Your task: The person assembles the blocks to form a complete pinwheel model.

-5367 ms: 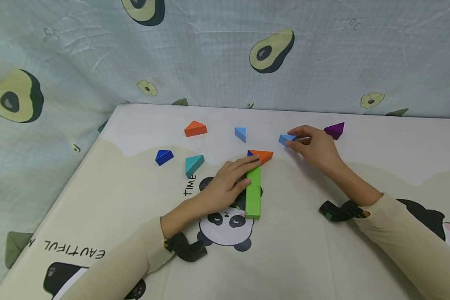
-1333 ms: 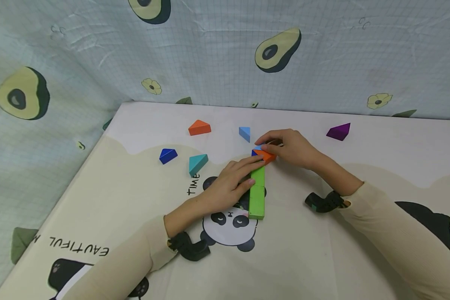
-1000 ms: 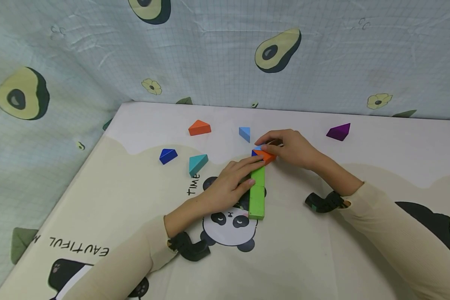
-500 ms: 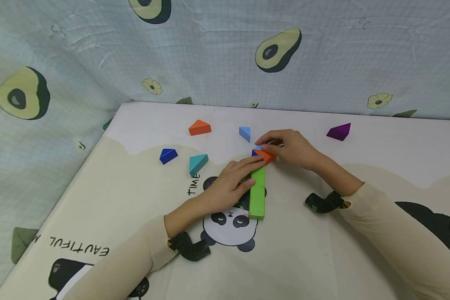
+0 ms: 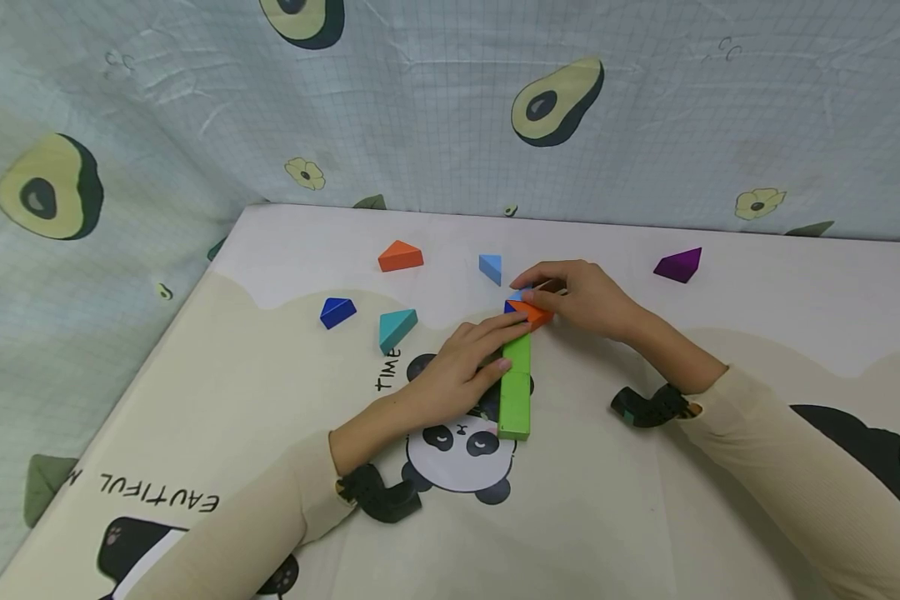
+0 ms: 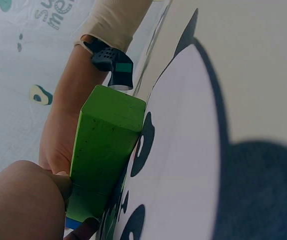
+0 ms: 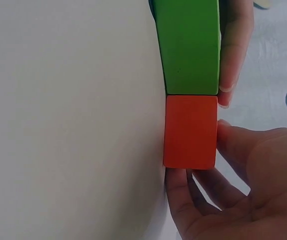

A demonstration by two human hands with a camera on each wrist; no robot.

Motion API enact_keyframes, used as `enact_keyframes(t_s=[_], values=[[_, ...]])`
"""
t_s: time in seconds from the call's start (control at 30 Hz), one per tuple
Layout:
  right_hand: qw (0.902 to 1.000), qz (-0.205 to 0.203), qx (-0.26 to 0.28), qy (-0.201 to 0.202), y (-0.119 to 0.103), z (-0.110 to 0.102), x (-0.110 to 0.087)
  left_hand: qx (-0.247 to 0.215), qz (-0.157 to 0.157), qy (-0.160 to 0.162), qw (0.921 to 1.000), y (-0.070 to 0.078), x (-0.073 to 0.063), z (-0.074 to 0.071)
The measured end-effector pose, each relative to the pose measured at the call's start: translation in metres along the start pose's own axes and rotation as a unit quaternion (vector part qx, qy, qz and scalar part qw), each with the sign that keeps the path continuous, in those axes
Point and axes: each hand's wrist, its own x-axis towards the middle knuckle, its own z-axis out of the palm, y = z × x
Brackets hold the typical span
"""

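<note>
Two green blocks [image 5: 514,403] lie end to end in a line on the table. At their far end sit an orange triangular block [image 5: 537,316] and a dark blue block [image 5: 508,307], partly covered. My left hand [image 5: 453,375] rests over the green blocks, its fairly straight fingers reaching to the orange block. With thumb and fingers my right hand [image 5: 581,296] pinches a light blue triangular block [image 5: 519,295] against the far side of the dark blue and orange ones. In the right wrist view the orange block [image 7: 191,131] meets the green block [image 7: 191,50] flush.
Loose triangular blocks lie around: orange [image 5: 401,257], dark blue [image 5: 337,312], teal [image 5: 397,329], light blue [image 5: 491,268] just beyond the row, and purple [image 5: 678,265] at right. A panda-printed cloth [image 5: 570,500] covers the table; a hanging avocado-print cloth [image 5: 420,108] stands behind.
Since the oldest frame, my right hand has brought the light blue triangular block left, against the row's far end. Over the last second both hands have stayed still.
</note>
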Motion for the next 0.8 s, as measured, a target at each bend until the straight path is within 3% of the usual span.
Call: enact_keyframes(t_s=[0.27, 0.5, 0.8], values=[[0.9997, 0.011, -0.011, 0.021, 0.0, -0.011, -0.007, 0.0, -0.009, -0.003, 1.0, 0.001, 0.0, 0.0], [0.9958, 0.011, -0.026, 0.087, 0.01, -0.034, -0.018, -0.002, -0.014, -0.004, 0.9999, 0.001, 0.0, 0.0], [0.9854, 0.063, -0.028, 0.156, 0.028, -0.07, -0.039, -0.001, -0.002, 0.0, 1.0, 0.0, 0.0, 0.0]])
